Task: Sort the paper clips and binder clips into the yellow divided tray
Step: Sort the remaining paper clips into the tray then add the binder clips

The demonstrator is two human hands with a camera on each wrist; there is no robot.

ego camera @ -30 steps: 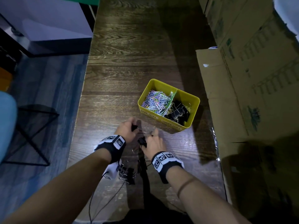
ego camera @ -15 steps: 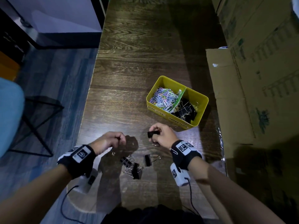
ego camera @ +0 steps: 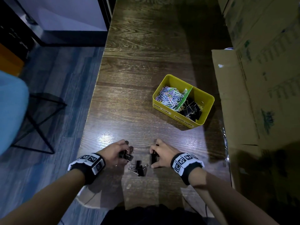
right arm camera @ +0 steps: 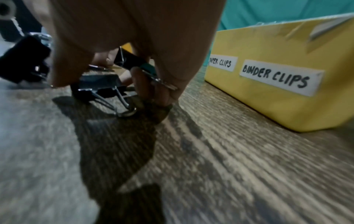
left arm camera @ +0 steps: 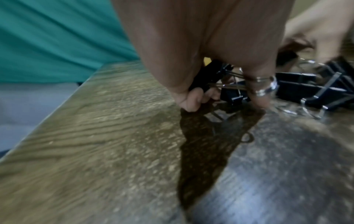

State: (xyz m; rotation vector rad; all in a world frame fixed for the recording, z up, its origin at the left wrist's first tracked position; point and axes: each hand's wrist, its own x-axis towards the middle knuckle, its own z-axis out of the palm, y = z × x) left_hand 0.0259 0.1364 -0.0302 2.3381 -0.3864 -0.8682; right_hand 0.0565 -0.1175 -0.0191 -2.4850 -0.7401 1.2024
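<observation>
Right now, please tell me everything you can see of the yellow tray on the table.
The yellow tray is a rectangular bin, apparently plastic, standing upright and at an angle on the wooden table, beyond both hands and untouched by them. A green divider splits it in two. Its left compartment holds coloured paper clips, its right black binder clips. White labels on the near wall read "PAPER CLIPS" and "BINDER CLIPS". A cardboard box stands to its right.

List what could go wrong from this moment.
1. The loose binder clips between the hands have tangled wire handles; lifting one may drag others.
2. The left hand and right hand each hold black clips; a loose grip may drop some short of the yellow tray, or into its paper-clip side.
</observation>
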